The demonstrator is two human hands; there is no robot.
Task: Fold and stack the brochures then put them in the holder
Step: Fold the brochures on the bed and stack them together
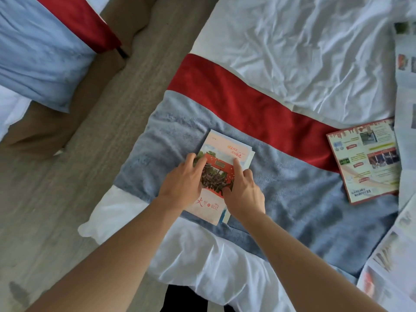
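Note:
A folded brochure stack (221, 152) with a red gate photo on its cover lies on the grey-blue bed runner (292, 190). My left hand (182, 181) rests flat on the stack's left side, fingers spread over the cover. My right hand (244, 190) presses on the right side, index finger stretched toward the top edge. Another folded brochure (367, 161) with a red border lies alone to the right on the runner. Several unfolded brochures (405, 91) lie along the right edge of the bed. No holder is in view.
The runner's red stripe (247, 102) crosses the white bedsheet (304, 48). The grey wooden floor (56, 199) runs on the left, with a second bed (38, 52) at the top left. The bed's corner is near my body.

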